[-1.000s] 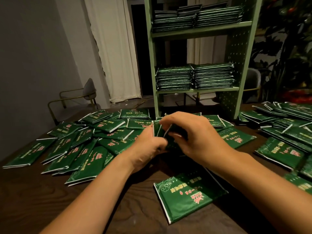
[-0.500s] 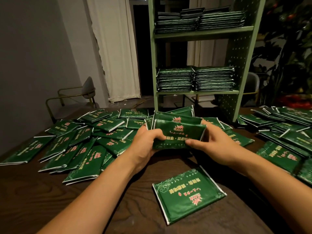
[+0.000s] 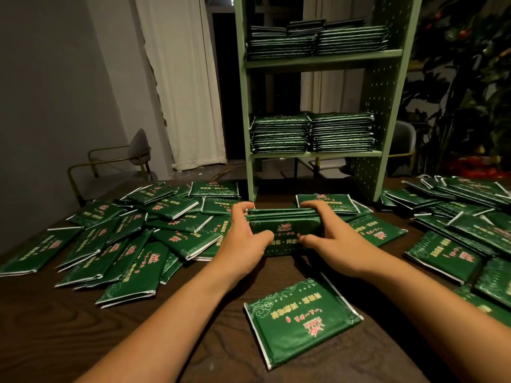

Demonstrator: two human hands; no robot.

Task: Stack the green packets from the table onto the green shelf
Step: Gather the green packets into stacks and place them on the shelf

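On the dark worktop before the green shelf, left hand and right hand each clamp an end of a small stack of green packets.

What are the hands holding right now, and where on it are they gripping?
A small stack of green packets, gripped at its two short ends: left hand on the left end, right hand on the right end.

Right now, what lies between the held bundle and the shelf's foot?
In the head view, only a short strip of bare dark table separates the bundle, gripped by both hands, from the green shelf.
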